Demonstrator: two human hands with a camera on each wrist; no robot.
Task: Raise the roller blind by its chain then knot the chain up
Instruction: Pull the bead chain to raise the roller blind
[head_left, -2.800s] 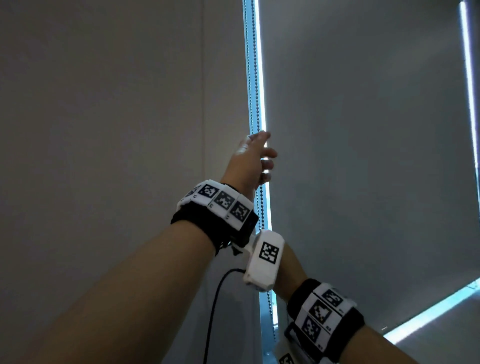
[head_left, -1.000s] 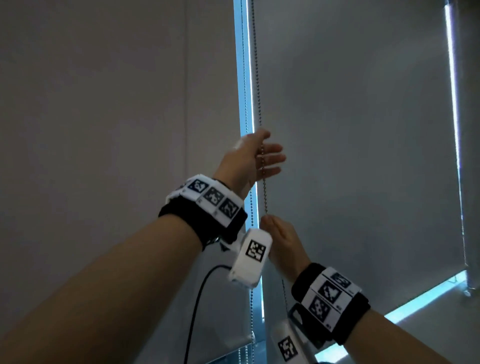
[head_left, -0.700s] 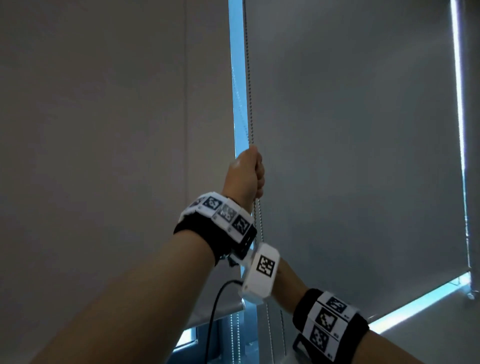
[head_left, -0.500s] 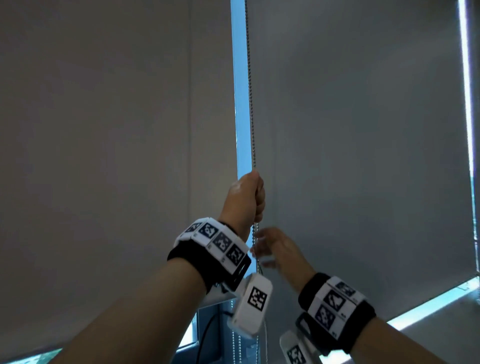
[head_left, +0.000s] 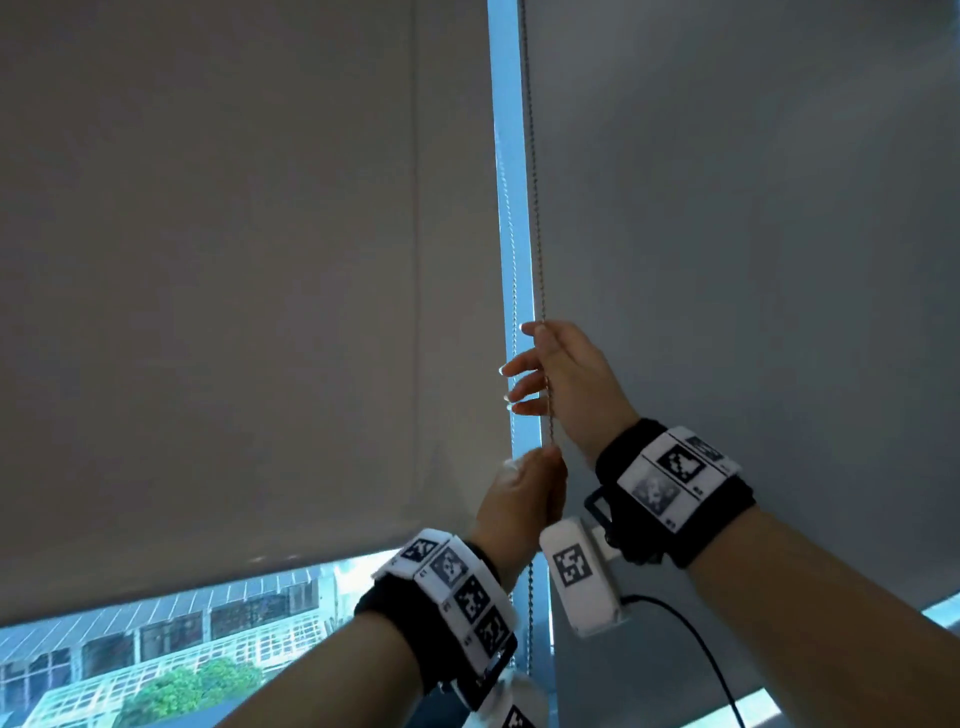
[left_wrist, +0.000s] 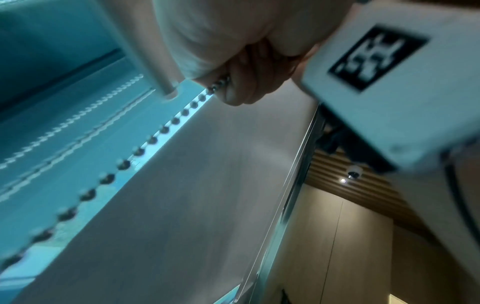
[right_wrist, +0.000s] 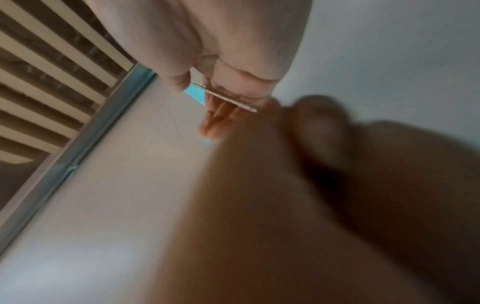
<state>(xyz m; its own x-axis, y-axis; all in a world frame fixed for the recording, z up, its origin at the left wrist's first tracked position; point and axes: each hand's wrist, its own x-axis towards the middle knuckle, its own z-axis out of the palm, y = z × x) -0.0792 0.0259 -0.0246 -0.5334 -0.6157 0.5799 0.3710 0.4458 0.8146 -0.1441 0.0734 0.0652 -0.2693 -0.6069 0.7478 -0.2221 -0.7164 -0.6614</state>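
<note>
At the window gap, near to far:
left hand (head_left: 524, 499): lower, fist wrapped around chain (head_left: 535, 208)
right hand (head_left: 563, 374): above it, thumb and forefinger pinch the chain, other fingers spread
roller blind (head_left: 234, 312): left of chain, partly raised
buildings (head_left: 156, 639): outside, below its hem

The pale grey fabric roller blind (head_left: 234, 312) hangs flat over the left window, its bottom edge slanting just above a strip of outdoor view, so it is partly raised. The metal bead chain (head_left: 535, 218) hangs straight down just beside the blind's right edge, in front of a bright gap. It is taut, a single strand of small round beads. From the left wrist view its beads (left_wrist: 137, 152) are dark and evenly spaced.
</note>
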